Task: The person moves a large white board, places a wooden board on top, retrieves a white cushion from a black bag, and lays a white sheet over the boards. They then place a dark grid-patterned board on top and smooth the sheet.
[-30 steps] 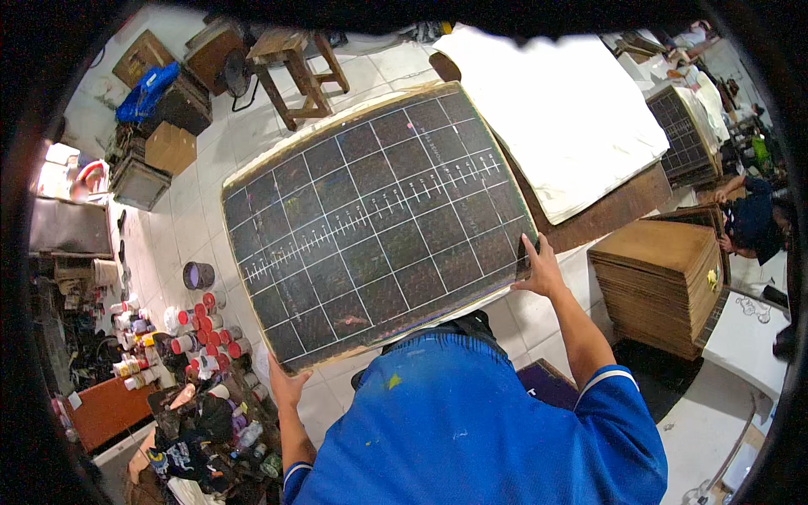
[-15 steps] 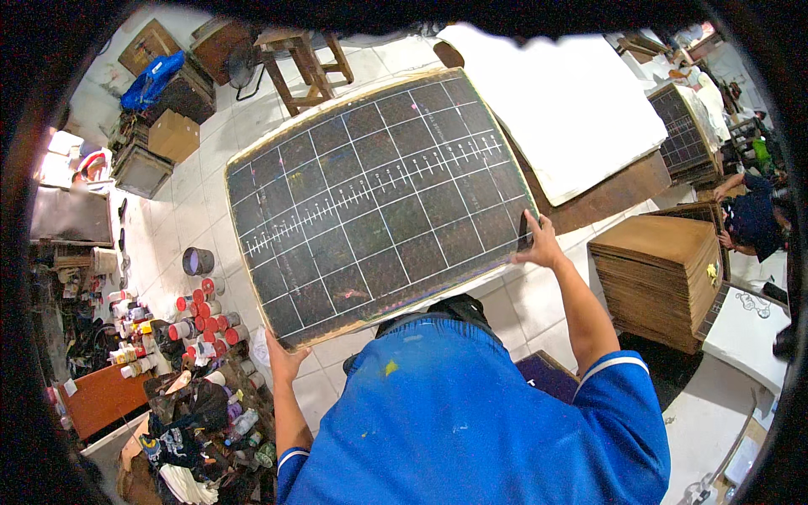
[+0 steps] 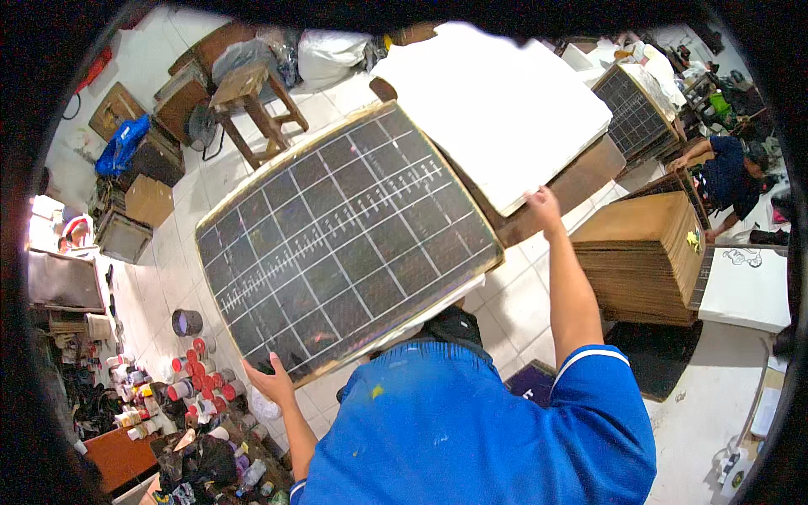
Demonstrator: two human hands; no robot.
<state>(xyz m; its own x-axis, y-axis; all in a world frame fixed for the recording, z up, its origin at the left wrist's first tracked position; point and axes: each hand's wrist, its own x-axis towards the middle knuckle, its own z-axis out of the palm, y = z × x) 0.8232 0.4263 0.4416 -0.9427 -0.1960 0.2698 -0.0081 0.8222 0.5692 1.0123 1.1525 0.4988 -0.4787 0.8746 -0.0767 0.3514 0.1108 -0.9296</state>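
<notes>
In front of me is a large black board (image 3: 337,244) marked with a white grid and a ruled scale, its edges pale and worn. My left hand (image 3: 271,383) grips its near left corner, thumb on top. My right hand (image 3: 545,208) is off the board and at the near corner of a stack of large white sheets (image 3: 505,109). Its fingers are closed on the corner of a sheet there; how many layers they hold is hidden. The stack lies on a brown board (image 3: 581,172) beyond the black board's right side.
A tall stack of brown boards (image 3: 631,252) stands to my right, with another person (image 3: 732,172) beyond it. Red-lidded jars (image 3: 202,370) and a dark bucket (image 3: 187,321) crowd the floor at left. A wooden stool (image 3: 252,109) stands at the far side.
My right hand has left the black board's right edge and moved up to the white sheets' corner. My left hand stays at the board's corner. The whole view has shifted.
</notes>
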